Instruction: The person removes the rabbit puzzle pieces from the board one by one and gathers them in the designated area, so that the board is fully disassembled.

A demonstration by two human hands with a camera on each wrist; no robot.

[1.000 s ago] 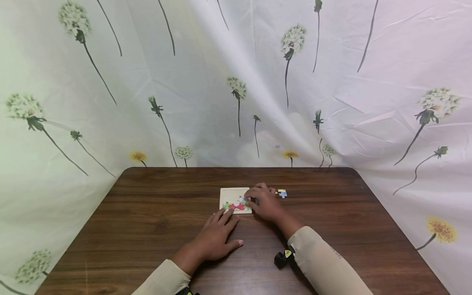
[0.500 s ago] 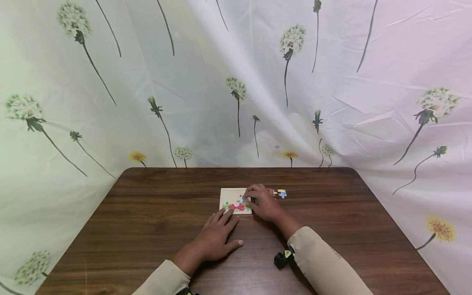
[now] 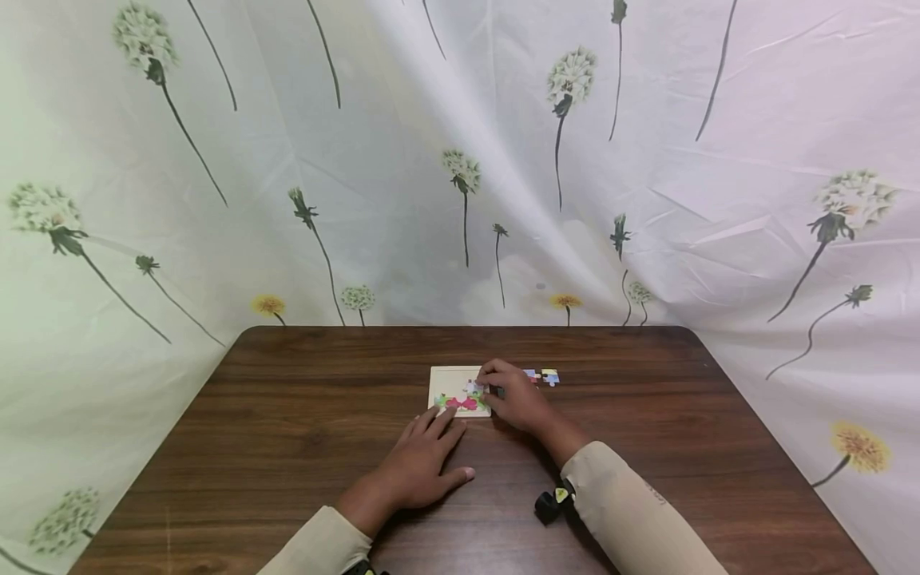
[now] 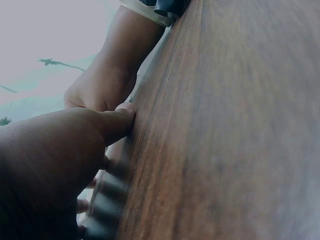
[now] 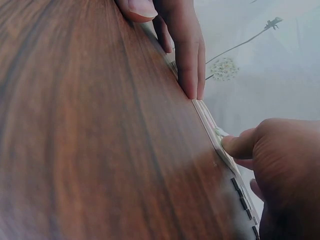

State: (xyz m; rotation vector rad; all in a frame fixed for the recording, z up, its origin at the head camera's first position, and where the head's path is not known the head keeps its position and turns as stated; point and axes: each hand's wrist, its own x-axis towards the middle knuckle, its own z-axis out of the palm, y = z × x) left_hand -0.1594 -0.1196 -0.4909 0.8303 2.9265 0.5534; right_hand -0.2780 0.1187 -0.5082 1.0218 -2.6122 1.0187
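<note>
"Resting palm down, the person's left hand point(image 3: 415, 467) had its fingers straight and spread, tips touching the near edge of a shallow, rectangular, cream puzzle tray point(image 3: 430, 387)."

"And the right hand point(image 3: 519, 401)?"

"Arched over the tray's right side, fingers curved, thumb and fingertips close to a small pale-blue jigsaw piece point(image 3: 470, 386). Pinching or only touching? Could not tell; the tips hid it."

"Tray's position?"

"Flat on the dark brown, wood-grained table point(image 3: 287, 447), beyond the left hand, nearer the far edge. Pink and green jigsaw pieces point(image 3: 469, 404) lined its near side inside the rim; the pale-blue one lay just beyond them."

"Any pieces outside it?"

"A blue-and-yellow jigsaw piece point(image 3: 550, 377) on the table, right of the tray. Just beside it, a bluish jigsaw piece point(image 3: 530, 374), partly hidden by the right hand."

"Surroundings?"

"White, dandelion-printed fabric sheet point(image 3: 402, 200) behind the table. Beige sleeve point(image 3: 632, 495) on the right arm, small black device point(image 3: 548, 507) at its cuff."
</note>
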